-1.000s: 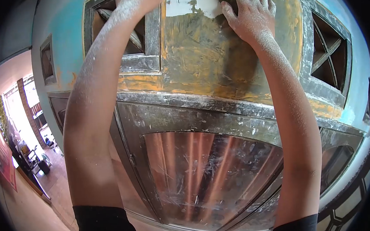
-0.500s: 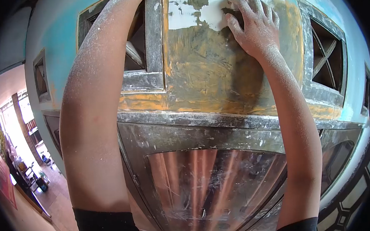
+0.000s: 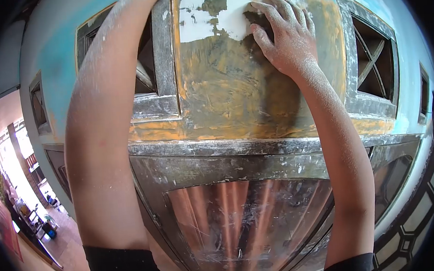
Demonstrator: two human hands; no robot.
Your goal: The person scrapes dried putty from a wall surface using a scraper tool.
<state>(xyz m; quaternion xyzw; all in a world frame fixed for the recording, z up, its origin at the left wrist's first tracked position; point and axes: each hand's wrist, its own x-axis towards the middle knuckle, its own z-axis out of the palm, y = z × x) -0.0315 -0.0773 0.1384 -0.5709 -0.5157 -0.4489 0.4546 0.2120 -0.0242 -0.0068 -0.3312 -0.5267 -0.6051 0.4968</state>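
Observation:
My right hand point(image 3: 288, 34) lies against the wall, dusted with white powder. Its fingers are stretched and apart, with no object seen in them. Beneath and beside it is a scraped wall patch point(image 3: 224, 85) of grey-brown and orange, with white coating point(image 3: 192, 13) along its top. My left forearm point(image 3: 101, 112), also powdery, reaches up past a wooden vent frame point(image 3: 163, 49). The left hand lies beyond the top edge, so anything it holds is hidden.
A second vent frame point(image 3: 389, 65) with crossed bars is at the right. Below runs a worn wooden ledge point(image 3: 227, 147), over a dark door with a glass pane point(image 3: 252, 223) and pinkish curtain folds. An opening point(image 3: 17, 162) at far left shows a bright area and a tiled floor point(image 3: 72, 239).
The view has shifted slightly, so the wall and frames sit a little further left and lower. My right hand stays on the wall, fingers still spread; the left arm remains raised.

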